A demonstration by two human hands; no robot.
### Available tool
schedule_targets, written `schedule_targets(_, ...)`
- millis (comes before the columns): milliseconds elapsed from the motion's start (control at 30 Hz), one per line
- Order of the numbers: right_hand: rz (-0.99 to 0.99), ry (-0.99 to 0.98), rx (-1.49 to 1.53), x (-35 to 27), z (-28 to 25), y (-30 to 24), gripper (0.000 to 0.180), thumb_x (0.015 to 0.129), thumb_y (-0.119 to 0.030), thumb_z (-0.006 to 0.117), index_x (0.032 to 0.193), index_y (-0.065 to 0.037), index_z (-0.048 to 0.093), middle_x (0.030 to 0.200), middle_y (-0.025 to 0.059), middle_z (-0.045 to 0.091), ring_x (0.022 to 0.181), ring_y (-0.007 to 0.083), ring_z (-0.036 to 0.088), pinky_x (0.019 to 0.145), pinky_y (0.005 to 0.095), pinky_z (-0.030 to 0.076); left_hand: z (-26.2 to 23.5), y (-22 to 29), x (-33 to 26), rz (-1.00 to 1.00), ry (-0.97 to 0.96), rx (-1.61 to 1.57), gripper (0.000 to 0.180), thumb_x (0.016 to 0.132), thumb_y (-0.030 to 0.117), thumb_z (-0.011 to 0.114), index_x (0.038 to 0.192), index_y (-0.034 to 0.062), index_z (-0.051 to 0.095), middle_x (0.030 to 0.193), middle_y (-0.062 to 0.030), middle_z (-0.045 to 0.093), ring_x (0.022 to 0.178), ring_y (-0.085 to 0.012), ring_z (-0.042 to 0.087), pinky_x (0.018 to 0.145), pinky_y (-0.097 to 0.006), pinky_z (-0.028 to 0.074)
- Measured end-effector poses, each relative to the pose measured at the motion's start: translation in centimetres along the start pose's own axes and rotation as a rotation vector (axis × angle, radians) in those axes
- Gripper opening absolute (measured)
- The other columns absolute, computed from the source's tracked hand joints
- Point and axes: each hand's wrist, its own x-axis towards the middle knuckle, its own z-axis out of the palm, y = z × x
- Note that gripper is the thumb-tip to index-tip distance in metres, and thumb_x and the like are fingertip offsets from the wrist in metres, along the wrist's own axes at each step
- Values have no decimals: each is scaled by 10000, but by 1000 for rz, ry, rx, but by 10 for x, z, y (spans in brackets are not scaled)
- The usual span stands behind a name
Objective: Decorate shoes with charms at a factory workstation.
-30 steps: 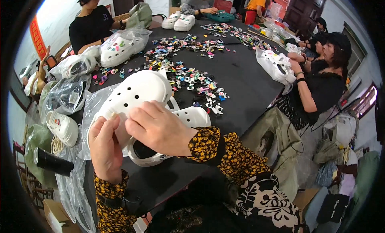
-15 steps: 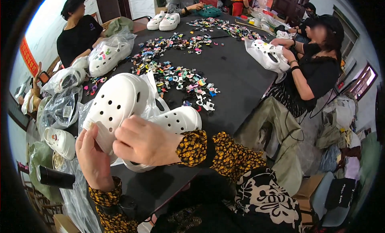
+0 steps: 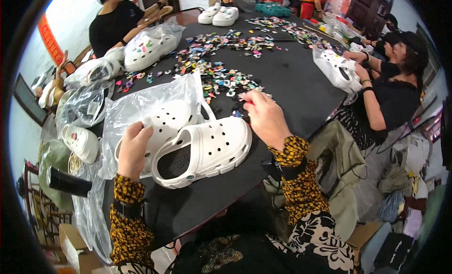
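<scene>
A white clog with round holes lies on a clear plastic bag. My left hand is closed on this clog's side near the heel. In front of it a second white clog rests on the table, its heel strap towards me and its toe to the right. My right hand is past that toe, at the near edge of a spread of small colourful shoe charms. Its fingers are pinched together; a small pale piece seems to be at the tips, too small to make out.
Bagged white clogs line the table's left side, with a single white clog and a black cylinder nearer me. A white pair stands at the back. A co-worker on the right handles another clog.
The raised clog has come down onto the bag, still in my left hand. My right hand has left it and moved right to the charms. The view has shifted slightly.
</scene>
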Motion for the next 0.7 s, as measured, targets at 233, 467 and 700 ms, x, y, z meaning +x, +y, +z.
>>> schedule_targets(233,40,-116,-49,-13,-13,4,154,903,-70,514,1044,-48,572,965,166,588,879,357,605,760,427,495,3,48,-46,476,129,486,322,876,88,570,1154,-73,566,1083,-170,627,961,-241,605,863,-320,462)
schedule_targets(467,-63,-102,-35,-8,-7,-12,207,861,38,497,1028,-14,606,967,184,585,890,356,596,783,401,484,39,119,-121,607,-833,-260,487,848,153,648,1176,-185,522,1088,-321,602,1021,-417,607,896,-421,483)
schedule_targets(700,-55,-123,-81,-10,2,-12,174,887,5,518,1029,-2,619,979,153,594,904,290,608,777,345,487,51,94,-145,471,-663,-516,403,833,179,664,1140,-74,601,1076,-243,634,999,-390,619,837,-420,520)
